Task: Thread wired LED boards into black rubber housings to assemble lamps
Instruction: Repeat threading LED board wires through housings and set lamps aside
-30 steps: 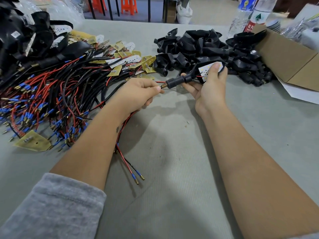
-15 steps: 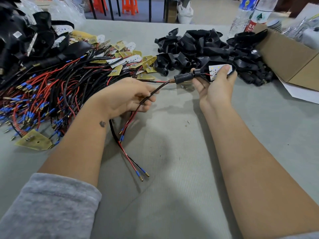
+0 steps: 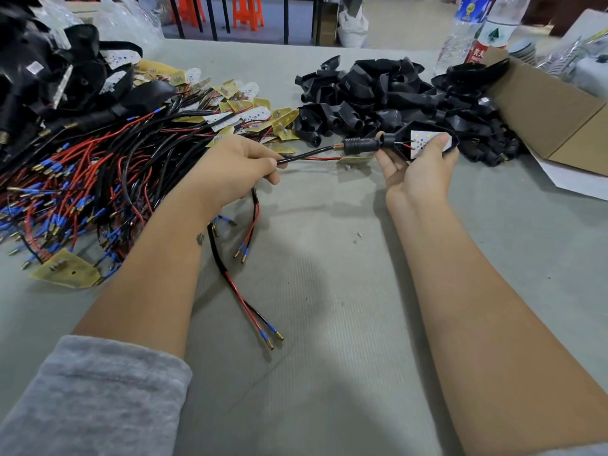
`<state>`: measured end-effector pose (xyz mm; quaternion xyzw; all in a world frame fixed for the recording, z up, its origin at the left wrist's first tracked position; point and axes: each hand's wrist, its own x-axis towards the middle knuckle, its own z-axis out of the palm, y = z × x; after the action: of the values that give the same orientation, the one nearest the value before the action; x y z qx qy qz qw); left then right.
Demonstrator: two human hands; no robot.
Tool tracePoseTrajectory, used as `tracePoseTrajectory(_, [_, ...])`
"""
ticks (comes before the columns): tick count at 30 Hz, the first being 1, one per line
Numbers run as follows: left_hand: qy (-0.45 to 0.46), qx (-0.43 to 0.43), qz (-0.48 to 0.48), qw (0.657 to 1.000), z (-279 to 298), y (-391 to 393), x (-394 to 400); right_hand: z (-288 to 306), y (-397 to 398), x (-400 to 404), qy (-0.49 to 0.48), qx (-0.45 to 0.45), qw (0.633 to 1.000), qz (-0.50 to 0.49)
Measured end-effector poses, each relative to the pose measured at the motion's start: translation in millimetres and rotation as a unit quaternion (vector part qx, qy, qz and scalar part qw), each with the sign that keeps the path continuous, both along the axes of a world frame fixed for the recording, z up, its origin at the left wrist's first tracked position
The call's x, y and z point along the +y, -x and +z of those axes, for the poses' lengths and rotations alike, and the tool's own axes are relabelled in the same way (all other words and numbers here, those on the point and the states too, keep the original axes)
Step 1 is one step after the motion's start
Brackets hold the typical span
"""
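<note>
With the left hand [image 3: 230, 172] pinching the wires [image 3: 309, 157] and the right hand [image 3: 416, 169] gripping the housing [image 3: 394, 139] over the LED board [image 3: 424, 141], a hard pull could tear the solder joints just beyond the right grip.

i work at a grey ribbed table top [image 3: 329, 357]. beyond its far edge, upper frame: pale floor [image 3: 404, 24], dark table legs [image 3: 210, 18], orange stools [image 3: 245, 11] upper left. light is even, with soft shadows at centre.
</note>
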<state>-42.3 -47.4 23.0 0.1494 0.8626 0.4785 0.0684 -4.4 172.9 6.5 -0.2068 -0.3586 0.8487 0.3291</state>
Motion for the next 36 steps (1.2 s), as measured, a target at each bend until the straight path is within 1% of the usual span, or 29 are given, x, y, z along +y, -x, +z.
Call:
tracePoseTrajectory(4, [0.005, 0.026, -0.010, 1.000, -3.9, 2.1, -1.1, -0.5, 1.1, 0.9, 0.006, 0.001, 1.000, 0.002])
tracePoseTrajectory(8, [-0.029, 0.028, -0.021, 0.999, -6.0, 2.0, 1.5, -1.0, 2.0, 2.0, 0.015, 0.003, 1.000, 0.002])
tracePoseTrajectory(12, [-0.074, 0.021, 0.009, 0.997, -7.0, 3.1, 2.7, -1.3, 2.6, 1.4, 0.009, -0.001, 1.000, 0.010])
tracePoseTrajectory(16, [-0.083, 0.026, 0.014, 0.996, -5.9, 0.8, 2.6, -0.8, 1.5, 2.0, 0.002, -0.002, 1.000, 0.025])
tracePoseTrajectory(19, [-0.072, 0.032, 0.020, 0.997, -5.8, -0.2, 3.5, -0.5, 0.3, 0.5, -0.006, -0.002, 1.000, 0.028])
tracePoseTrajectory(22, [-0.010, 0.033, 0.052, 0.998, -7.2, 1.0, 5.1, 0.9, -0.2, -0.9, -0.013, -0.003, 1.000, 0.025])
tracePoseTrajectory(24, [0.010, 0.025, 0.072, 0.997, -9.2, 1.9, 4.9, 1.3, -0.7, -1.3, -0.013, 0.000, 1.000, 0.025])
tracePoseTrajectory(29, [-0.004, 0.037, 0.069, 0.997, -9.8, 2.8, 1.8, 1.6, -1.0, -2.2, -0.020, 0.003, 0.999, 0.025])
tracePoseTrajectory(33, [-0.032, 0.063, 0.073, 0.995, -9.5, 5.1, 0.3, 1.3, 0.1, -2.0, -0.039, -0.014, 0.999, 0.016])
tracePoseTrajectory(36, [-0.071, 0.051, 0.086, 0.992, -8.0, 6.9, 1.9, 1.2, 0.5, -1.3, -0.050, -0.024, 0.998, 0.019])
